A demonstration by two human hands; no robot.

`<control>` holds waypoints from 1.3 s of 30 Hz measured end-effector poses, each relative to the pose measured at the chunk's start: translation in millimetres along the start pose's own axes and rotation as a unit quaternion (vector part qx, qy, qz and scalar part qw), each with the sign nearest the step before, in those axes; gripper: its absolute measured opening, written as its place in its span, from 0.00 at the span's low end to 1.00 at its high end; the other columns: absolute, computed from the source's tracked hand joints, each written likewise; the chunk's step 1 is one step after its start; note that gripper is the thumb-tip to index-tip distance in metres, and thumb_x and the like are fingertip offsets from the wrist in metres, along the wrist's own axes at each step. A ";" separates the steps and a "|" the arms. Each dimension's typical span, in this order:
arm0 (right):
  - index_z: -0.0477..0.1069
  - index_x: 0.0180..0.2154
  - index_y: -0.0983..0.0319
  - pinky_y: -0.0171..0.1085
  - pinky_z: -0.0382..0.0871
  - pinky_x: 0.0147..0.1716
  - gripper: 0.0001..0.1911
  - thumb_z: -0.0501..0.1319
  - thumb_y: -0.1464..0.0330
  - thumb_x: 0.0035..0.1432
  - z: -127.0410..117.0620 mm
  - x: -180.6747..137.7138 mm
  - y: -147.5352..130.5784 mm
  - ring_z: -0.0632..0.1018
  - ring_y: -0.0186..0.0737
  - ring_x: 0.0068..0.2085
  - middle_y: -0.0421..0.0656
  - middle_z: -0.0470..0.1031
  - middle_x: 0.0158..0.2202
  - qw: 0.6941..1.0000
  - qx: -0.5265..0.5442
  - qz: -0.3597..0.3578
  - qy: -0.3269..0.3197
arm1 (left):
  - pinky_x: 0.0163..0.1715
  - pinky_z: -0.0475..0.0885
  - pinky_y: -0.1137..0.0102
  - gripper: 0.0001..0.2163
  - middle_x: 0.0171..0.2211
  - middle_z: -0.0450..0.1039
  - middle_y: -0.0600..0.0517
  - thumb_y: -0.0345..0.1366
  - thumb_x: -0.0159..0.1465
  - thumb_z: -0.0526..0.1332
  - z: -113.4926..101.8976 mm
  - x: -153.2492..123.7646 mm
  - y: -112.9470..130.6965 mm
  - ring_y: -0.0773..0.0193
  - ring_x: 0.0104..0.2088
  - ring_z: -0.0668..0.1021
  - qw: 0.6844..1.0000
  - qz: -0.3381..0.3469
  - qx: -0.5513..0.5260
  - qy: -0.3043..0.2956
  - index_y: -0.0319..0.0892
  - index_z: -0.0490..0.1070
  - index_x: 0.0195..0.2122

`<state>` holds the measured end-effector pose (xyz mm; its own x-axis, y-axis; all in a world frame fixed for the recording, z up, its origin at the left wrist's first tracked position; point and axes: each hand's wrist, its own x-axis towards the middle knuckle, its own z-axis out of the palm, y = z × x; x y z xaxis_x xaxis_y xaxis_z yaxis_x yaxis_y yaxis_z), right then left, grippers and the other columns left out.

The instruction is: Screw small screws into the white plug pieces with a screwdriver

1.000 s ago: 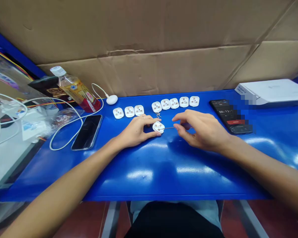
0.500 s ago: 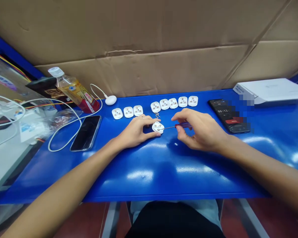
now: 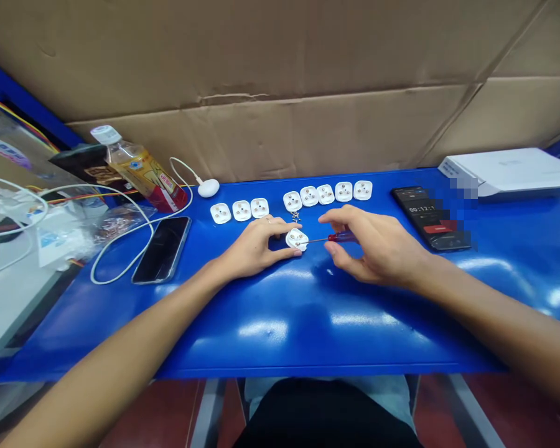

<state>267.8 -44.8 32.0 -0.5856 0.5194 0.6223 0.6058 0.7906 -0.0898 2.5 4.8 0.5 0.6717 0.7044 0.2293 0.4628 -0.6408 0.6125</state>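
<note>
My left hand (image 3: 254, 247) pinches a white plug piece (image 3: 297, 239) with metal contacts against the blue table (image 3: 280, 317). A small screwdriver (image 3: 338, 237) with a red and blue handle sits in the fingers of my right hand (image 3: 378, 246), and its thin shaft points left into the plug piece. Just behind the piece lies a little heap of screws (image 3: 297, 216).
Two rows of similar white plug pieces, one of three (image 3: 240, 211) and one of several (image 3: 326, 193), lie further back. A dark phone (image 3: 162, 249) and white cable (image 3: 121, 246) lie left, a drink bottle (image 3: 140, 168) behind them. A timer phone (image 3: 429, 216) and white box (image 3: 508, 169) sit right. A cardboard wall (image 3: 280, 87) stands behind.
My right fingers have shifted along the screwdriver handle, so more of it shows. The left hand and the plug piece have stayed put.
</note>
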 end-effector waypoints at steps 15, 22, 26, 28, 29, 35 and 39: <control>0.72 0.46 0.60 0.40 0.71 0.29 0.06 0.59 0.67 0.70 -1.0 -1.1 5.2 0.81 0.43 0.28 0.40 0.80 0.28 0.999 -0.025 0.026 -0.004 | 0.49 0.71 0.61 0.23 0.46 0.82 0.47 0.49 0.68 0.70 0.4 -0.5 -1.8 0.54 0.45 0.80 1.000 0.004 -0.001 -0.003 0.43 0.79 0.60; 0.72 0.48 0.61 0.41 0.75 0.33 0.08 0.59 0.68 0.69 -2.5 0.5 3.8 0.83 0.44 0.33 0.44 0.82 0.34 1.000 -0.004 0.011 -0.009 | 0.48 0.71 0.61 0.22 0.44 0.82 0.47 0.48 0.68 0.70 0.2 0.0 0.0 0.54 0.45 0.80 1.000 0.004 -0.003 0.001 0.43 0.79 0.60; 0.72 0.46 0.59 0.40 0.74 0.32 0.05 0.59 0.69 0.70 -1.3 0.3 5.1 0.82 0.41 0.31 0.41 0.81 0.31 1.000 -0.007 0.014 -0.001 | 0.48 0.71 0.61 0.22 0.45 0.82 0.46 0.48 0.68 0.70 -0.3 0.2 0.7 0.53 0.45 0.80 1.000 0.001 -0.002 -0.002 0.44 0.79 0.60; 0.71 0.48 0.59 0.41 0.76 0.37 0.09 0.58 0.72 0.67 -1.6 0.2 5.2 0.83 0.44 0.36 0.44 0.82 0.37 1.000 0.016 0.006 -0.010 | 0.48 0.71 0.61 0.22 0.45 0.82 0.47 0.48 0.68 0.71 -0.1 0.2 0.2 0.53 0.45 0.80 1.000 0.003 -0.001 0.000 0.44 0.79 0.60; 0.71 0.49 0.59 0.41 0.77 0.38 0.10 0.59 0.72 0.66 -1.7 0.0 5.2 0.84 0.45 0.38 0.45 0.82 0.38 1.000 0.022 0.007 -0.013 | 0.48 0.71 0.61 0.22 0.44 0.82 0.47 0.48 0.68 0.71 0.0 0.2 -0.1 0.54 0.45 0.80 1.000 0.004 0.000 0.001 0.44 0.79 0.60; 0.72 0.48 0.59 0.37 0.69 0.26 0.07 0.61 0.66 0.71 -0.3 -2.0 6.7 0.82 0.40 0.28 0.40 0.82 0.30 0.999 -0.012 0.040 0.000 | 0.48 0.71 0.62 0.23 0.46 0.82 0.46 0.48 0.68 0.70 0.1 -0.3 -1.5 0.54 0.45 0.80 1.000 0.007 0.001 -0.001 0.43 0.79 0.60; 0.72 0.49 0.60 0.39 0.76 0.35 0.08 0.58 0.68 0.71 -1.5 -0.4 8.5 0.85 0.42 0.36 0.43 0.84 0.37 0.999 0.018 -0.001 -0.030 | 0.48 0.71 0.62 0.23 0.46 0.82 0.46 0.48 0.68 0.70 -0.5 -0.3 -0.5 0.54 0.45 0.80 1.000 0.009 -0.002 -0.005 0.44 0.78 0.61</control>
<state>274.0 -38.8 32.1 -0.6189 0.5352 0.5749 0.5852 0.8024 -0.1170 1.8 5.1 0.6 0.6859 0.6898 0.2317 0.4482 -0.6513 0.6123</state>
